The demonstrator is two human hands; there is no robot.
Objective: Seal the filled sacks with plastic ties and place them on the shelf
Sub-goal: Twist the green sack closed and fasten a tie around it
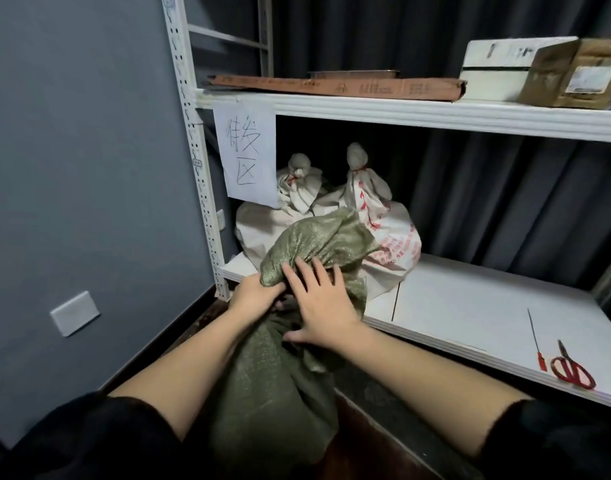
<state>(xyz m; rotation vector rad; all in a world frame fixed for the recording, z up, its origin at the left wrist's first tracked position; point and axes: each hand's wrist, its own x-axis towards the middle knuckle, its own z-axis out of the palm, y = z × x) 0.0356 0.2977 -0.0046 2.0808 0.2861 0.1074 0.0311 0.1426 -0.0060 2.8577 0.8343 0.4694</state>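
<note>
A: So why are both hands up at the neck of the green sack [273, 382]?

B: Likely to bunch it shut for tying. The right hand [323, 306] lies flat on the neck with fingers spread; the left hand [254, 294] grips the gathered cloth.

A: And the sack itself?

B: Standing before the shelf [470, 306], its top against the front edge. A red plastic tie [536, 341] and scissors [572, 368] wait on the shelf, right of the sack.

A: Beyond it?

B: Two white sacks [331, 216], already tied.
</note>
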